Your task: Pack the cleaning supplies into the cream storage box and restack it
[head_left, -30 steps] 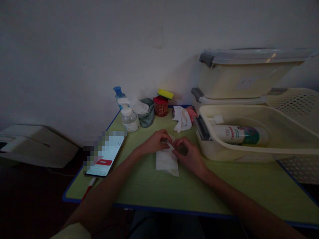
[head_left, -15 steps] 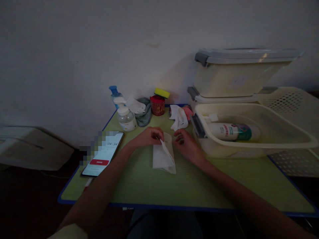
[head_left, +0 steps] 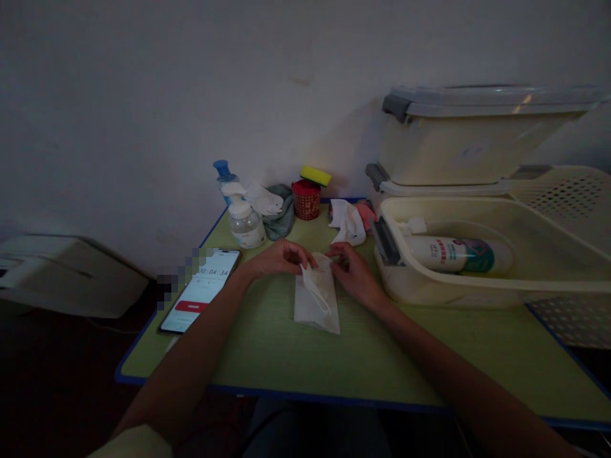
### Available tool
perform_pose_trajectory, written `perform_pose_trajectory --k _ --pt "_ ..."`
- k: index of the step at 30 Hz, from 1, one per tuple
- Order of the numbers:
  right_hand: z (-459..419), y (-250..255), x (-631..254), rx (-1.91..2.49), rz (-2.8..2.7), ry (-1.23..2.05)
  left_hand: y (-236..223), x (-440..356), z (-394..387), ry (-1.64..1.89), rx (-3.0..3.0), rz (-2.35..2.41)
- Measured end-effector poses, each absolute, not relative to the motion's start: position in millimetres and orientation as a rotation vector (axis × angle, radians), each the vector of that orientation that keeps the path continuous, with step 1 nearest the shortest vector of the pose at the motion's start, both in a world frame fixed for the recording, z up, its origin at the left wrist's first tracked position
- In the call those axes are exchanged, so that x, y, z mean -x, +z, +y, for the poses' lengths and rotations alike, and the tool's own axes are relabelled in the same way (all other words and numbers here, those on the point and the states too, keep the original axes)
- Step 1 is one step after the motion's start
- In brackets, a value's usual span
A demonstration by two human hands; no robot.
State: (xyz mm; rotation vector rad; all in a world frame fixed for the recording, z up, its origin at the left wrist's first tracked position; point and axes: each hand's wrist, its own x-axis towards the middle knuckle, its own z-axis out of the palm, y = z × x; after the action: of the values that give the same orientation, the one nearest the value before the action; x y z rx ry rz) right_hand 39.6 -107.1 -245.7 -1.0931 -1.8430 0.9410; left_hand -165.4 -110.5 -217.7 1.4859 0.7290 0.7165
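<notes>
A folded white tissue [head_left: 317,302] lies on the green tabletop in front of me, with its top layer lifted and peeled away from the layers below. My left hand [head_left: 286,257] pinches the raised layer near its upper left edge. At the upper right corner, my right hand [head_left: 351,270] has thumb and fingers closed on the tissue's edge. Both hands stay low over the table, one on either side of the tissue.
A phone [head_left: 200,292] lies at the left. Behind stand a pump bottle [head_left: 247,226], a blue-capped bottle [head_left: 224,175], grey cloth [head_left: 281,213], red tin [head_left: 306,200], yellow sponge [head_left: 316,175] and white cloth [head_left: 347,222]. An open bin [head_left: 429,289] at right holds a spray bottle [head_left: 449,253].
My right hand has moved left and now touches the tissue's upper right corner. The raised layer has opened wider under my left hand. The view has shifted slightly.
</notes>
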Motion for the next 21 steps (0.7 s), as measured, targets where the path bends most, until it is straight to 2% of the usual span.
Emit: perform_pose_trajectory --k 16,21 --pt "-95 -249 -49 0.946 -1.834 0.918 -221 165 -110 0.643 -1.460 0.782" --pt "-93 -251 -48 1.018 -1.743 0.948 -221 164 -110 0.643 -1.439 0.785"
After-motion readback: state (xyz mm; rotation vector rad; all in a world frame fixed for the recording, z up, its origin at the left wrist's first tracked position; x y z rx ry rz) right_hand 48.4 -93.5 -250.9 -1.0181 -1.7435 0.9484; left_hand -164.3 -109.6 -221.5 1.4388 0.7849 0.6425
